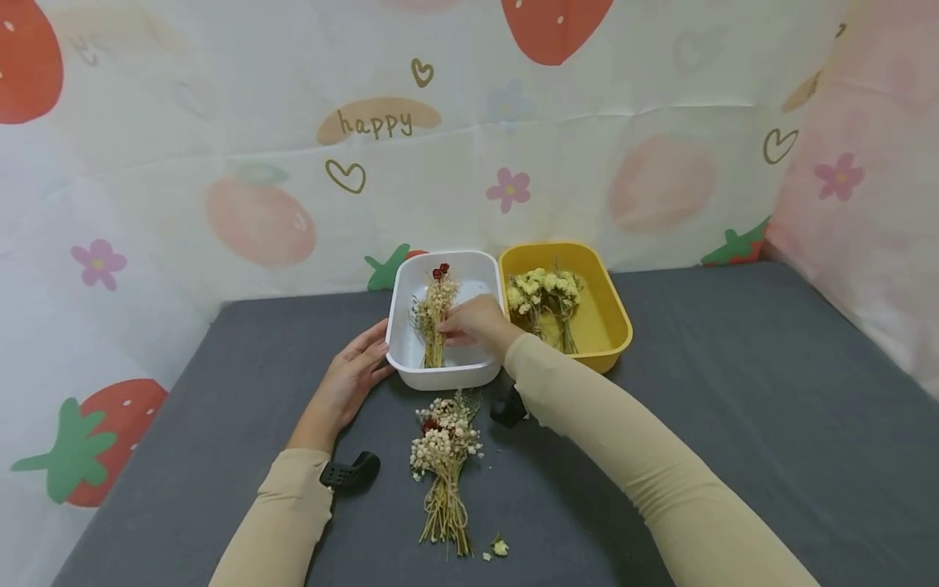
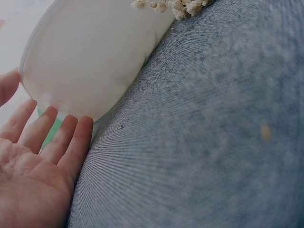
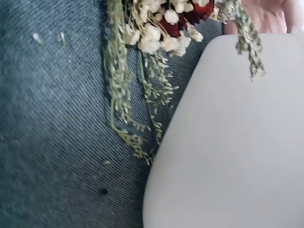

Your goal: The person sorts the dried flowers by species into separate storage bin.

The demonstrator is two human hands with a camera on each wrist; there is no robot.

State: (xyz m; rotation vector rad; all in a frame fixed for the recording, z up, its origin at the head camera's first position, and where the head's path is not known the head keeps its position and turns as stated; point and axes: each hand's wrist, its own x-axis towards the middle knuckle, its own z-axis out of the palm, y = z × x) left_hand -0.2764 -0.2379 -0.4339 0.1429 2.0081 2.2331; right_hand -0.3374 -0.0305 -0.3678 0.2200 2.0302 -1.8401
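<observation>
In the head view, my right hand (image 1: 480, 322) reaches into a white plastic bin (image 1: 447, 379) and pinches the stems of dried flowers (image 1: 438, 314), pale sprigs topped by small dark red blooms. My left hand (image 1: 348, 383) is at the bin's left side, its fingers extended. The left wrist view shows those fingertips (image 2: 85, 121) right at the white wall, with the thumb near the rim. In front of the bin lies a twine-tied dried bouquet (image 1: 443, 473) of cream blossoms, a red flower and green sprigs. The right wrist view has its blossoms (image 3: 152, 35) beside the bin wall.
A yellow bin (image 1: 605, 326) with pale yellow dried flowers (image 1: 546, 293) stands against the white bin's right side. Small yellow flower bits (image 1: 500, 546) lie near the bouquet's stems on the dark grey cloth (image 1: 734, 408). A printed curtain (image 1: 440, 196) hangs behind.
</observation>
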